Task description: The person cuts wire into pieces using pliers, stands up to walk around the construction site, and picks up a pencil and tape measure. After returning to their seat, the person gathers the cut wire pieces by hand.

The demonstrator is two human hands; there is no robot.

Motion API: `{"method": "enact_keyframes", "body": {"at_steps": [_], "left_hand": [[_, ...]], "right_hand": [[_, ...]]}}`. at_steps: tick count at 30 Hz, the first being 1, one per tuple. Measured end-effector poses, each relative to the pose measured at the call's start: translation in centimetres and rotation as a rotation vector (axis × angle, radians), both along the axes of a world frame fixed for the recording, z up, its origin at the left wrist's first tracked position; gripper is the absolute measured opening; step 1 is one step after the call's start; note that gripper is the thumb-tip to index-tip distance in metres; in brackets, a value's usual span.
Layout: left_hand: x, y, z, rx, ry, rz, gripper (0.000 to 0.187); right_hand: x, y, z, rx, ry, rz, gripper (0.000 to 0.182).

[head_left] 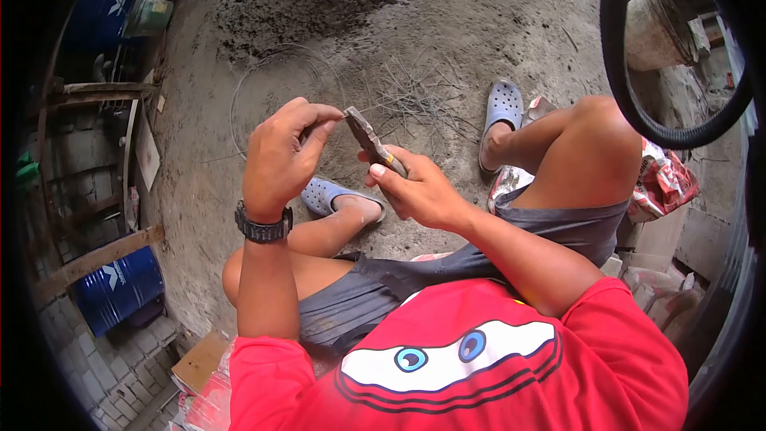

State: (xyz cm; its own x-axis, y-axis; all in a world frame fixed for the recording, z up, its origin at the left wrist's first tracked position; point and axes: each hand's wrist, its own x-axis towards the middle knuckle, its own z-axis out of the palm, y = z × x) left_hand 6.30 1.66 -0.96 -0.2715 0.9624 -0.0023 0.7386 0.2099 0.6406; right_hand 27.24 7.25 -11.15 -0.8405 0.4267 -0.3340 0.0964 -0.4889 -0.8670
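My right hand [411, 187] is wrapped around a pair of pliers [369, 137], worn metal with a bit of yellow near the handle. The pliers point up and to the left. At their jaws, my left hand [289, 148] pinches thumb and forefinger together on a thin wire, of which only a tiny bit shows at the fingertips. Beyond my hands, a loose coil of wire [234, 104] lies on the ground, partly behind my left hand. Right of it spreads a tangled heap of cut wire pieces [419, 96].
A dark mound of wet mortar [319, 0] lies on the rough concrete floor [191, 215]. Blue drums [120, 287] and wooden framing stand at left. A black hose [618, 56] hangs at right, before a dirty bucket [650, 32]. Red-and-white sacks [666, 183] lie beside my knee.
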Motion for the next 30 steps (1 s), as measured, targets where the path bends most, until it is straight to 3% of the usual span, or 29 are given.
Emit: {"method": "enact_keyframes", "body": {"at_steps": [8, 11, 13, 19, 22, 23, 25, 26, 28, 30], "left_hand": [[1.2, -0.2, 0.9, 0.058, -0.095, 0.049, 0.004], [0.9, -0.6, 1.0, 0.099, -0.268, 0.043, 0.006], [1.0, -1.0, 1.4, 0.149, -0.552, 0.034, 0.008], [2.2, -1.3, 1.2, 0.231, -0.802, -0.075, 0.009], [2.0, -1.4, 1.3, 0.219, -0.752, -0.023, 0.008], [1.8, -1.5, 1.2, 0.220, -0.752, -0.021, 0.008], [0.8, -1.5, 1.2, 0.212, -0.344, 0.092, 0.007], [0.1, -1.6, 1.2, 0.210, -0.339, 0.095, 0.007], [-1.8, -2.2, 1.5, 0.211, -0.057, 0.082, 0.007], [-3.5, -2.9, 1.6, 0.242, -0.069, 0.112, 0.007]], "right_hand": [[0.7, 0.8, 1.4, -0.192, 0.035, 0.011, 0.048], [1.3, 1.1, 1.7, -0.383, 0.113, 0.105, 0.048], [1.5, 0.7, 1.7, -0.613, 0.331, 0.168, 0.046], [2.9, 0.1, 0.7, -0.871, 0.557, 0.381, 0.040], [2.4, 0.7, 1.7, -0.882, 0.587, 0.412, 0.042], [2.2, 1.1, 2.6, -0.762, 0.446, 0.346, 0.043], [1.0, 1.8, 4.2, -0.508, 0.240, 0.235, 0.046], [0.9, 2.0, 3.8, -0.512, 0.244, 0.238, 0.046], [1.0, 2.2, 2.7, -0.434, 0.195, 0.173, 0.049], [1.3, 2.7, 2.5, -0.476, 0.214, 0.162, 0.045]]}}
